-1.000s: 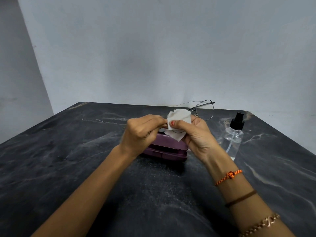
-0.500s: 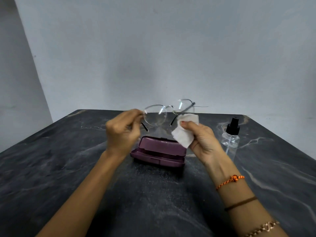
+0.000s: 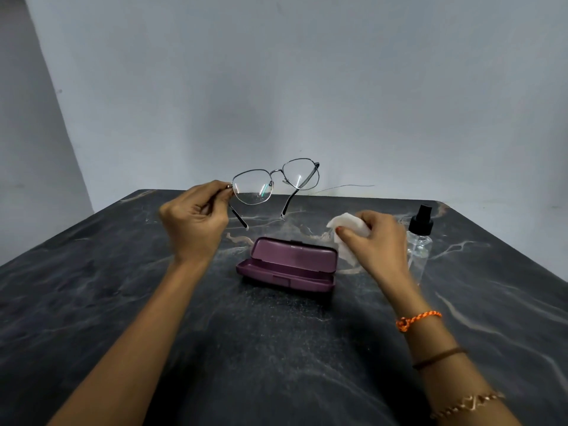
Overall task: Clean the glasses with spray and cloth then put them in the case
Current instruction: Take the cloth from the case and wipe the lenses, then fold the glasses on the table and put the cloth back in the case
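Your left hand is pinching the wire-framed glasses at the hinge corner of the lens nearest your fingertips, holding them up in the air with both temples unfolded and hanging down. From that pinch the frame is stretching away to the right, and light streaks are showing on both lenses.

Your right hand is curling round the white cleaning cloth, thumb on top, with the cloth sticking out past your fingers on the side toward the glasses. The hand and the glasses are apart, not touching.

Below and between your two grips, the purple glasses case is lying open on the dark marble table, its lid tilting back away from you. The right hand is hovering just above the case's right end.

Just behind your right hand, the clear spray bottle with a black nozzle is standing upright on the table.

Three bracelets are sitting on your right forearm: an orange cord bracelet, a brown band and a gold chain.
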A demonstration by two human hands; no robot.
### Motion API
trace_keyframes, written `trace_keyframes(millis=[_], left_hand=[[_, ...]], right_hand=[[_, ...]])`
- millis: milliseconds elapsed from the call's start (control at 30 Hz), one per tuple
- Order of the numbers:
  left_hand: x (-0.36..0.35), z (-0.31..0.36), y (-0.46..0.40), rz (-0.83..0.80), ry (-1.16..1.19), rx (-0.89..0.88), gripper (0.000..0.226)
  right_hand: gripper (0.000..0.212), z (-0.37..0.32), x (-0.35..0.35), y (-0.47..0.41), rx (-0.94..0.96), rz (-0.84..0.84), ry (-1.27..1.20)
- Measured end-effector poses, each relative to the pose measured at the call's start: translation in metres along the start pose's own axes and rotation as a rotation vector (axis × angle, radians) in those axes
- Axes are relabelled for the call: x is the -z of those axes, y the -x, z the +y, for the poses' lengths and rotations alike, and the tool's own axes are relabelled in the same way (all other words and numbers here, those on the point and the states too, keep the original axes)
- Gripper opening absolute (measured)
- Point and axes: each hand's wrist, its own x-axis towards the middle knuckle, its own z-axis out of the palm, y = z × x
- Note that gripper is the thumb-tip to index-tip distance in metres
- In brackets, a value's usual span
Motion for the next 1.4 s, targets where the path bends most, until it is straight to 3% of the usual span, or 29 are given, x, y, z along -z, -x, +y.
trace_keyframes(millis=[133, 367, 533, 700, 933, 1033, 1133, 1267, 1400], left_hand=[[-0.001, 0.0, 0.001, -0.012, 0.013, 0.042, 0.008], [-0.007, 0.01, 0.004, -0.021, 0.011, 0.064, 0.011], [-0.011, 0.018, 0.009, -0.067, 0.004, 0.014, 0.008], [-0.012, 0.021, 0.009, -0.072, 0.004, -0.028, 0.008], [-0.01, 0.021, 0.008, -0.057, -0.017, -0.058, 0.009], [-0.011, 0.02, 0.008, -0.056, -0.014, -0.069, 0.009], [-0.01, 0.021, 0.007, -0.049, 0.001, -0.084, 0.009], [-0.009, 0.02, 0.006, -0.04, 0.014, -0.139, 0.006], [-0.011, 0.023, 0.008, -0.04, 0.053, -0.18, 0.004]], right_hand=[[0.03, 0.006, 0.006, 0.01, 0.068, -0.019, 0.14], [0.019, 0.012, 0.005, 0.014, 0.003, -0.047, 0.256], [0.033, 0.015, 0.004, 0.016, -0.091, -0.16, 0.29], [0.05, 0.016, 0.003, 0.02, -0.051, -0.281, 0.449], [0.037, 0.013, 0.0, 0.021, 0.008, -0.292, 0.448], [0.032, 0.009, 0.002, 0.02, 0.074, -0.145, 0.363], [0.024, 0.0, 0.003, 0.019, 0.105, 0.043, 0.117], [0.014, -0.011, 0.004, 0.017, -0.133, 0.154, -0.406], [0.018, -0.014, 0.008, 0.012, -0.326, 0.211, -0.811]])
